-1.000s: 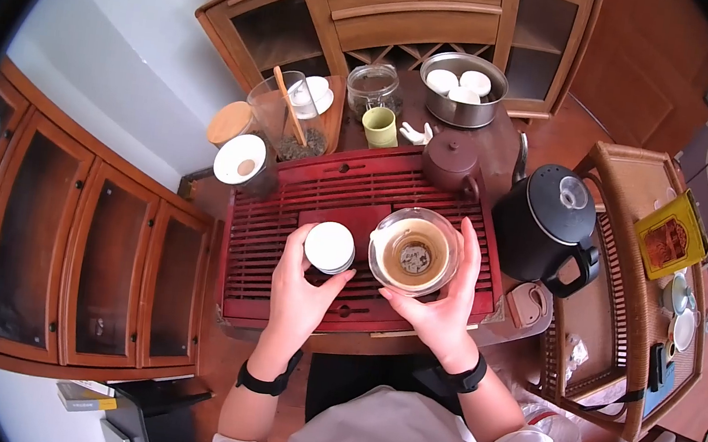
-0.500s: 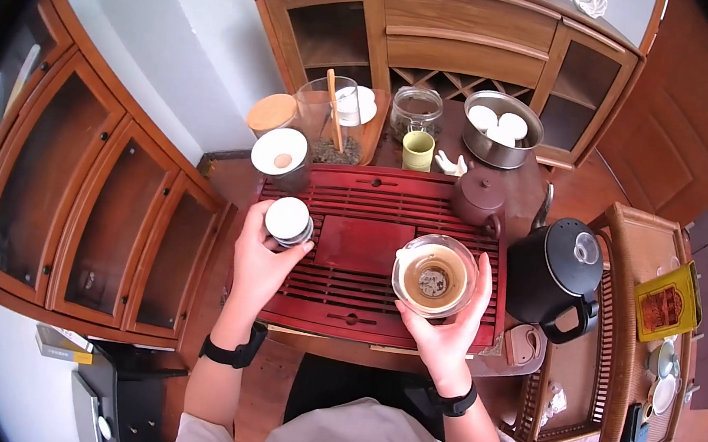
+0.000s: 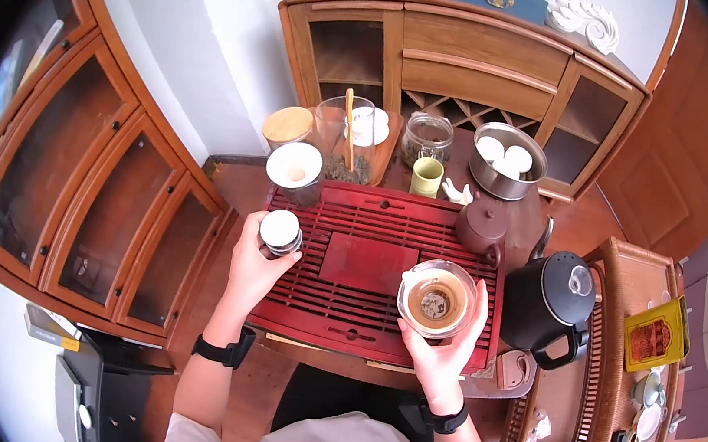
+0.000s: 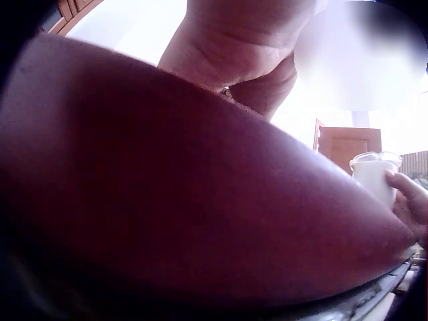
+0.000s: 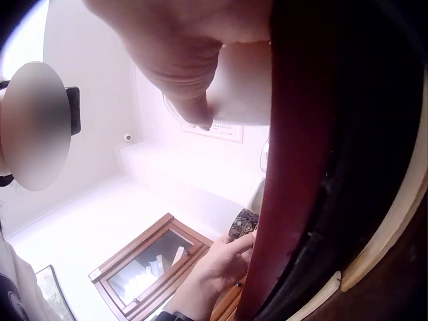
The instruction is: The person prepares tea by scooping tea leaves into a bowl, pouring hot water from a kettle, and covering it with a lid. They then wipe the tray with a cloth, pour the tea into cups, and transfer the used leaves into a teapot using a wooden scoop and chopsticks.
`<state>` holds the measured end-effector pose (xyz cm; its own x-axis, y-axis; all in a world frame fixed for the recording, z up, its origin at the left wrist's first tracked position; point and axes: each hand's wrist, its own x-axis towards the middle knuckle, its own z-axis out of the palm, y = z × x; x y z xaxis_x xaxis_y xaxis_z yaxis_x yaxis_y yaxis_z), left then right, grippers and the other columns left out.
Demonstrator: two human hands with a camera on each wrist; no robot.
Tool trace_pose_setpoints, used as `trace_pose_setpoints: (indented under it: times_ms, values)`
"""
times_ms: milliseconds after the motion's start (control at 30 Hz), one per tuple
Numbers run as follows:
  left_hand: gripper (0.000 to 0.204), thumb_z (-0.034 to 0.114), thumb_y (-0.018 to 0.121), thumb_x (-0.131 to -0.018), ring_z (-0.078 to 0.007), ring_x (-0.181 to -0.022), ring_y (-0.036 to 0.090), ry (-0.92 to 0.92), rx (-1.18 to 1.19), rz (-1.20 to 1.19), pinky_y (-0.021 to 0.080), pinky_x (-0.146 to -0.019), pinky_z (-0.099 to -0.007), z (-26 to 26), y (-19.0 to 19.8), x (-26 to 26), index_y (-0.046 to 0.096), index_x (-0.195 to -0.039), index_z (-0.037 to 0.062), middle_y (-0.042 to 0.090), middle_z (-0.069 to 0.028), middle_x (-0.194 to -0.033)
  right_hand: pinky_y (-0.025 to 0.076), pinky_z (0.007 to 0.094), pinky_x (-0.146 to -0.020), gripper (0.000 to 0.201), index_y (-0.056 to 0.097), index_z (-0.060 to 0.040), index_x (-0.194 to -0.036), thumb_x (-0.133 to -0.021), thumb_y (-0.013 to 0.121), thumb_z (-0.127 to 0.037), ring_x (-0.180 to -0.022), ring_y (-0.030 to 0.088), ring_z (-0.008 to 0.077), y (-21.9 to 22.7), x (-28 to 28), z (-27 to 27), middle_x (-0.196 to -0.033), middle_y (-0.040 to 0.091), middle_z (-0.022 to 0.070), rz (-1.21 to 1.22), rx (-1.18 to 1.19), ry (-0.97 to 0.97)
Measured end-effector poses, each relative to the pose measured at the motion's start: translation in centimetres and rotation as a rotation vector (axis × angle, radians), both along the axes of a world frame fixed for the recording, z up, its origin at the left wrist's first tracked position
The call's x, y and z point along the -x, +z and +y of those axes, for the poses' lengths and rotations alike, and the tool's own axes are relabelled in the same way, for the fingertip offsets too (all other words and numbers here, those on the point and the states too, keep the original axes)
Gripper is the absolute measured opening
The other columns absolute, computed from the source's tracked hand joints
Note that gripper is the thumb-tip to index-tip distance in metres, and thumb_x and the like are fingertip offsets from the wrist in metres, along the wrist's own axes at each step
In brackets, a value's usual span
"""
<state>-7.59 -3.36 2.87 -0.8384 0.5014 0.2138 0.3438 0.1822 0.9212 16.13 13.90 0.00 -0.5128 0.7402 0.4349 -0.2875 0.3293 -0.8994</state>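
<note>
Near the left side of the red slatted tea tray [image 3: 367, 262], my left hand [image 3: 251, 266] grips a small jar [image 3: 280, 232] with a round white lid. In the right wrist view, dark speckled contents show in the jar [image 5: 243, 225] beside the left fingers. My right hand [image 3: 445, 354] holds a cup [image 3: 436, 298] at the tray's right front, thumb at the near side and fingers along the right. The cup is pale with a clear glass rim, and something dark and patterned shows at its bottom. In the left wrist view its outside [image 4: 376, 179] is white.
A brown teapot [image 3: 484, 223] stands on the tray's back right corner, with a black kettle [image 3: 550, 300] to its right. Behind the tray are a green cup [image 3: 426, 178], a glass jar [image 3: 427, 139] and a steel pot [image 3: 511, 183]. A white-topped container [image 3: 295, 166] stands back left.
My left hand has moved left with the jar, widening the gap to the cup. The right hand keeps its hold near the tray's right side. The head view has tilted upward.
</note>
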Motion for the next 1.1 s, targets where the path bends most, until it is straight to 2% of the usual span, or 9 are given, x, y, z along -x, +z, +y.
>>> trace_pose_setpoints:
  times_ms: [167,233,267,367,567,700,800,967,1100]
  values:
    - [0.081,0.0,0.081,-0.075,-0.0225,-0.123,0.056,-0.069,0.014,0.079,0.049,-0.102,-0.0372,-0.5,0.3,-0.4,0.035,-0.142,0.0033,0.055,-0.0165,-0.129,0.037,0.0403,-0.113,0.113,0.011,-0.0043,-0.155,-0.068,0.083,0.0,-0.133,0.045,0.0261,0.4,0.0,-0.1,-0.144,0.041,0.0148,0.016,0.016,0.022]
    - [0.091,0.004,0.079,-0.079,-0.0261,-0.131,0.049,-0.109,-0.027,0.033,0.043,-0.108,-0.0406,-1.6,0.5,0.3,0.025,-0.152,0.0059,0.051,-0.0194,-0.134,0.038,0.0401,-0.113,0.113,0.011,-0.0048,-0.155,-0.068,0.083,0.001,-0.133,0.045,0.0257,0.3,0.0,-0.1,-0.144,0.042,0.0144,0.002,-0.004,0.001]
    - [0.085,0.011,0.073,-0.088,-0.0282,-0.131,0.048,-0.105,-0.067,-0.025,0.04,-0.109,-0.0408,-2.3,0.5,1.3,0.02,-0.155,0.0082,0.05,-0.021,-0.135,0.038,0.0401,-0.113,0.113,0.011,-0.0048,-0.155,-0.068,0.083,0.001,-0.133,0.045,0.0257,0.2,0.0,-0.1,-0.144,0.042,0.0144,0.002,-0.011,0.003]
    - [0.069,0.022,0.065,-0.096,-0.0275,-0.125,0.051,-0.015,-0.066,-0.001,0.042,-0.106,-0.0403,-2.9,3.0,3.7,0.028,-0.152,0.0089,0.05,-0.0219,-0.135,0.038,0.0401,-0.113,0.112,0.012,-0.0054,-0.155,-0.069,0.083,0.001,-0.132,0.045,0.0256,0.2,0.1,0.0,-0.143,0.042,0.0141,0.02,0.017,0.017]
    - [0.1,0.032,0.085,-0.076,-0.034,-0.136,0.043,0.06,0.224,0.027,0.04,-0.109,-0.0443,0.6,7.0,7.2,0.026,-0.153,0.005,0.039,-0.0272,-0.147,0.037,0.0402,-0.113,0.11,0.013,-0.0056,-0.155,-0.07,0.082,0.002,-0.132,0.045,0.0255,0.7,0.0,-0.3,-0.143,0.042,0.014,-0.013,0.011,0.004]
    - [0.111,0.03,0.09,-0.069,-0.0351,-0.137,0.042,-0.038,0.31,0.098,0.04,-0.109,-0.0457,3.2,6.0,9.4,0.023,-0.153,0.0008,0.035,-0.0281,-0.148,0.037,0.0405,-0.113,0.111,0.013,-0.0026,-0.154,-0.069,0.084,-0.002,-0.133,0.045,0.0262,0.6,0.0,-0.3,-0.145,0.041,0.0153,-0.01,0.035,-0.017]
    - [0.109,0.02,0.092,-0.063,-0.0302,-0.135,0.044,-0.17,0.263,0.219,0.038,-0.112,-0.0394,4.4,5.0,10.7,0.029,-0.149,-0.0039,0.041,-0.0249,-0.145,0.038,0.0404,-0.112,0.112,0.014,0.0004,-0.153,-0.068,0.086,-0.007,-0.132,0.046,0.0265,0.2,0.1,-0.2,-0.144,0.042,0.0172,0.007,0.036,-0.015]
    - [0.089,0.004,0.087,-0.067,-0.0178,-0.126,0.049,-0.273,0.224,0.114,0.038,-0.109,-0.0316,5.6,5.4,9.5,0.038,-0.142,-0.0024,0.052,-0.009,-0.132,0.037,0.0408,-0.112,0.111,0.015,0.0006,-0.153,-0.068,0.086,-0.007,-0.132,0.047,0.0271,0.3,0.2,-0.2,-0.144,0.042,0.0175,0.01,0.041,-0.01]
    - [0.087,0.003,0.086,-0.067,-0.0179,-0.124,0.051,-0.252,0.179,0.086,0.04,-0.108,-0.0314,5.8,4.4,9.5,0.04,-0.141,-0.0012,0.054,-0.0093,-0.131,0.037,0.041,-0.113,0.111,0.014,0.0006,-0.152,-0.068,0.086,-0.007,-0.132,0.046,0.0275,0.4,0.3,-0.1,-0.144,0.042,0.0178,-0.004,0.023,-0.017]
